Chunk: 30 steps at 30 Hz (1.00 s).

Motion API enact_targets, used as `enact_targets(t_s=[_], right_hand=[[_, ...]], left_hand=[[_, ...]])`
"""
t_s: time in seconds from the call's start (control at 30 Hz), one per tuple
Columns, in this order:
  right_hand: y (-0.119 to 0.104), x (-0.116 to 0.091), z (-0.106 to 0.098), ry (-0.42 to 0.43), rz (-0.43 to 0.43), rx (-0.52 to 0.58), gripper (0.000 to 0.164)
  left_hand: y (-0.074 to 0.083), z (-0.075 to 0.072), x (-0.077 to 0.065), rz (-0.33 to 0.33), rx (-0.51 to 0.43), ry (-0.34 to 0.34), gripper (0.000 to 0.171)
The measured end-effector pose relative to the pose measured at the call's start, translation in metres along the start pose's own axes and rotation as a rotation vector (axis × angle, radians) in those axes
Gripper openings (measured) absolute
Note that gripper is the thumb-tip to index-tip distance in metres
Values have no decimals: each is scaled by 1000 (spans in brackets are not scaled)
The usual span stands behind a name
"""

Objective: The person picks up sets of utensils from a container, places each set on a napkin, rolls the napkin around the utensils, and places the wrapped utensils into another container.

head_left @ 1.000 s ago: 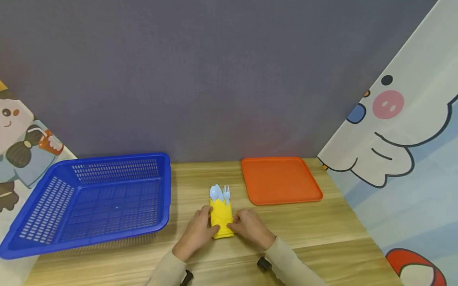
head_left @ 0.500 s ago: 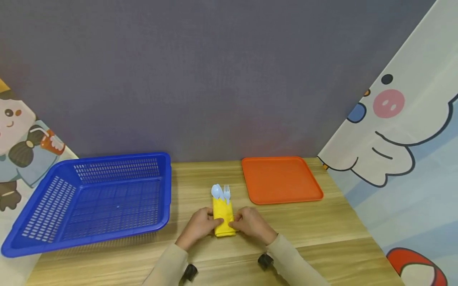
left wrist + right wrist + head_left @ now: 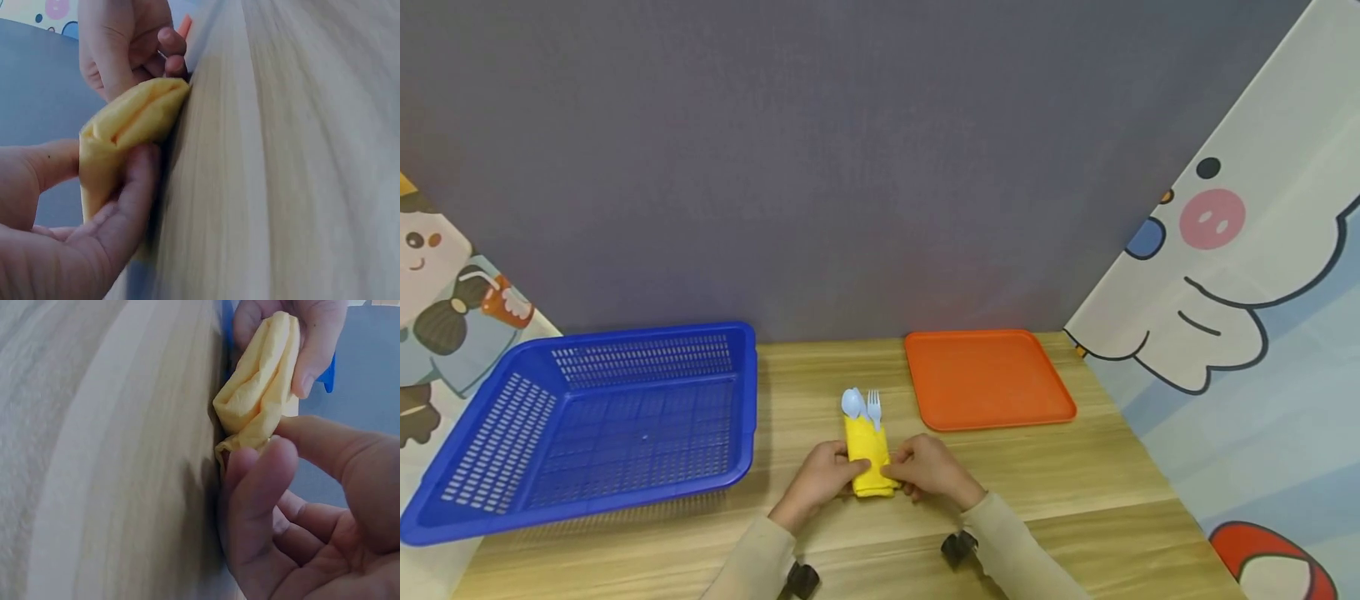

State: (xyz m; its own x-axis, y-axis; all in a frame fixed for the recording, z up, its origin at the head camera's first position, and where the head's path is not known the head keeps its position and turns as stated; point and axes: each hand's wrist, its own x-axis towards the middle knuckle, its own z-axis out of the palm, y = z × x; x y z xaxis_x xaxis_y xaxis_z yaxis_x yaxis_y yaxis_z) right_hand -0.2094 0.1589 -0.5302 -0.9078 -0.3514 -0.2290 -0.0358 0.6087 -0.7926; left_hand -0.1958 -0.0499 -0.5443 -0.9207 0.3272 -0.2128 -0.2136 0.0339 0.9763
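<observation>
A folded yellow napkin (image 3: 867, 442) lies around a light-blue spoon (image 3: 852, 402) and a light-blue fork (image 3: 874, 407), whose heads stick out at its far end. Part of another light-blue utensil shows between them; the handles are hidden. My left hand (image 3: 820, 479) grips the napkin's left side, thumb on top and fingers underneath. At the lower right edge, my right hand (image 3: 932, 471) pinches the cloth between thumb and fingers. The right wrist view shows rolled layers of the napkin (image 3: 256, 387) at its near end, slightly raised on the left hand's side.
To the left stands a blue perforated basket (image 3: 747, 417). An orange tray (image 3: 988, 379) lies at the back right of the wooden table (image 3: 1075, 483). A grey panel (image 3: 850, 167) rises behind the table, with cartoon-printed walls at both sides.
The left thumb has slid further right over the napkin. The right hand has drawn its pinched edge slightly outward to the right. Basket and tray stay put.
</observation>
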Motion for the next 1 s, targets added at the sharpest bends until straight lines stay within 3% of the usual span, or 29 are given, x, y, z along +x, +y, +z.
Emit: enact_targets(t_s=[0.37,0.5,0.8,1.0], right_hand=[[3,-3,1,5,11,39,21],[4,-5,4,40,-31,58,21],[-19,-28,5,292,-183,40,25],[-39,-50,7,363,-237,168,24]], left_hand=[[-9,5,-2,-3,-110,20,47],[-10,6,-6,27,-167,16,49],[7,7,-19,149,-202,24,51],[21,2,-34,222,-219,-46,46]])
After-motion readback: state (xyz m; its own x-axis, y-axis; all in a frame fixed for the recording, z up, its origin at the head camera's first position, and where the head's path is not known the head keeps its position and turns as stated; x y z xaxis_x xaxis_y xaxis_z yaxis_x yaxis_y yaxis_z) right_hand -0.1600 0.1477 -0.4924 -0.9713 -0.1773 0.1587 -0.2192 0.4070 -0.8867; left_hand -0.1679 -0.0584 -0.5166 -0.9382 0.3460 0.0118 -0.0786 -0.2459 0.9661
